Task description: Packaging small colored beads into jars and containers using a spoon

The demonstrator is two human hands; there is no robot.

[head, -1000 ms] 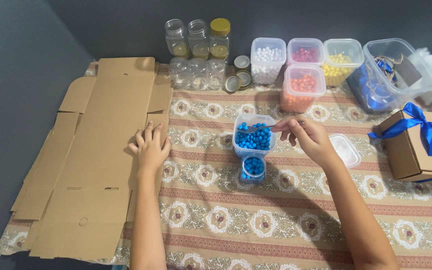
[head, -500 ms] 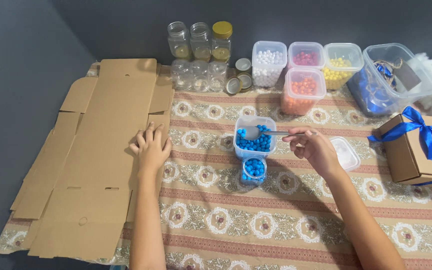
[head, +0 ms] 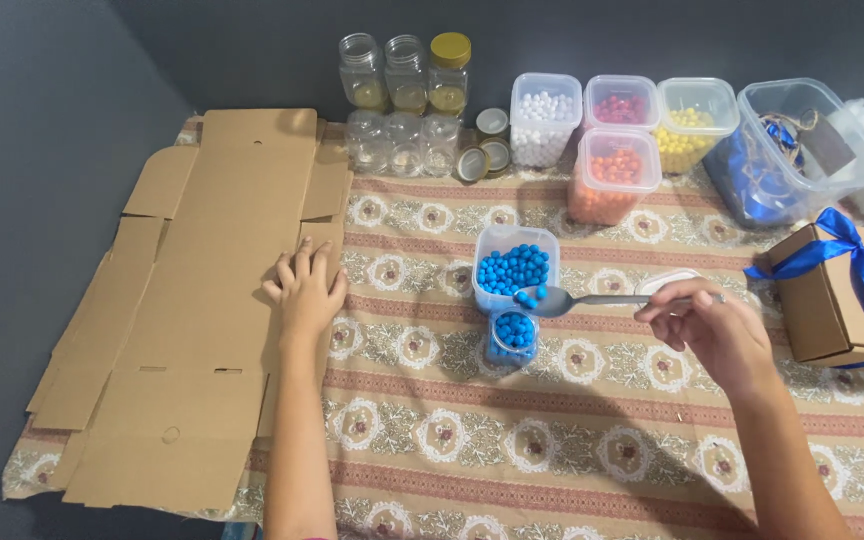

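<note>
My right hand (head: 714, 330) pinched spoon (head: 592, 299) by handle; bowl carried few blue beads (head: 530, 296), poised just above small jar (head: 512, 337). Jar looked nearly full of blue beads; tub (head: 515, 270) behind remained well stocked. My left hand (head: 307, 290) lay flat, fingers spread, on cardboard (head: 207, 300). Other jars (head: 400, 145) stood unfilled, as far as I could tell.

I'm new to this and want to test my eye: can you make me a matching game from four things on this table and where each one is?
Things:
1. spoon
2. flat cardboard
3. small jar of blue balls
4. box with blue ribbon

Places:
A. far right of the table
B. under the left hand
C. in the right hand
D. just in front of the tub of blue balls

Pairs: 1-C, 2-B, 3-D, 4-A
</note>
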